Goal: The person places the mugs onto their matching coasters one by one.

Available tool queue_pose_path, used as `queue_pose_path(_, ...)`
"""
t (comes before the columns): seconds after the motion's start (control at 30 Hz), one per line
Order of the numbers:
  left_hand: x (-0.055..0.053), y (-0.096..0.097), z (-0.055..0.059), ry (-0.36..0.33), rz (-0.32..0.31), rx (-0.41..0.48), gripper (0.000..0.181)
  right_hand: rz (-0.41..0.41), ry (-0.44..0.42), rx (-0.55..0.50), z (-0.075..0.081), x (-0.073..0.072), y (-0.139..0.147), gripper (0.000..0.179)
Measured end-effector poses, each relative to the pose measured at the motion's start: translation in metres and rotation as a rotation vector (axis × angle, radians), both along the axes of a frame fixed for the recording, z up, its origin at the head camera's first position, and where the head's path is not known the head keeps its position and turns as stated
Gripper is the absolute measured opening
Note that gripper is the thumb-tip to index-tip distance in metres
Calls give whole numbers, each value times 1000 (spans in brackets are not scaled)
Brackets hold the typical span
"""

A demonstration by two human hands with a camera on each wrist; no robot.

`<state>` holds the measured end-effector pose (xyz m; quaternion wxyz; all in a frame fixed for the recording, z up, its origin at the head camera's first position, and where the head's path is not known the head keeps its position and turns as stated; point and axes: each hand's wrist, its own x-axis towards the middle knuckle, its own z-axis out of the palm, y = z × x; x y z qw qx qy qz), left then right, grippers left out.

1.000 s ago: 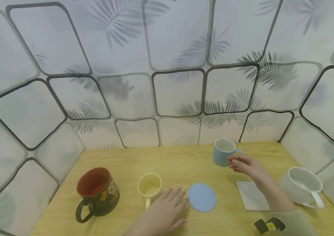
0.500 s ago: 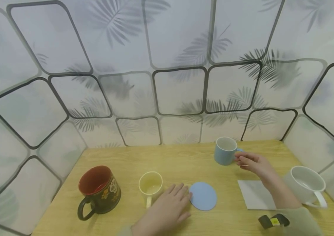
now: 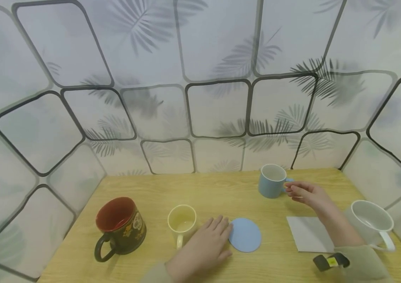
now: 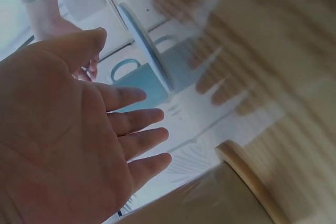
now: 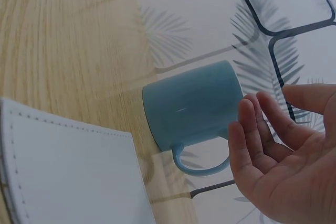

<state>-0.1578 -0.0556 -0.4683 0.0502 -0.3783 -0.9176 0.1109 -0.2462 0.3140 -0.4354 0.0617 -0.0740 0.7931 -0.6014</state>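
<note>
A light blue mug (image 3: 272, 184) stands upright at the back right, its handle to the right. My right hand (image 3: 308, 195) is beside that handle with loosely bent fingers; the right wrist view shows thumb and fingers apart, with nothing between them. My left hand (image 3: 205, 241) is palm down with straight fingers, between a small yellow cup (image 3: 182, 220) and a round blue coaster (image 3: 245, 235). Its fingertips come right to the coaster's left edge. In the left wrist view, the left palm (image 4: 68, 129) holds nothing.
A dark mug with a red inside (image 3: 120, 226) stands at the left. At the right, a white cup (image 3: 370, 220) stands behind my right forearm, next to a square white stitched coaster (image 3: 308, 234). A patterned wall covering (image 3: 218, 110) encloses the wooden table (image 3: 218, 192).
My right hand has shifted right, from the front of the blue mug to its handle. The left hand has slid slightly forward and right. The whole head view has drifted a little.
</note>
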Motion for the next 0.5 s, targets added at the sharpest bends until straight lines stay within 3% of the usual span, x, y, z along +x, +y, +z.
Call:
queue_pose_path(0.2,-5,5,-4,-30,22,3,72,4,-9,-66,1,-4,5,24)
queue_pose_path(0.5,-7,9,-4,-68,42,-25,74,-28,-5,-63,4,-9,12,25)
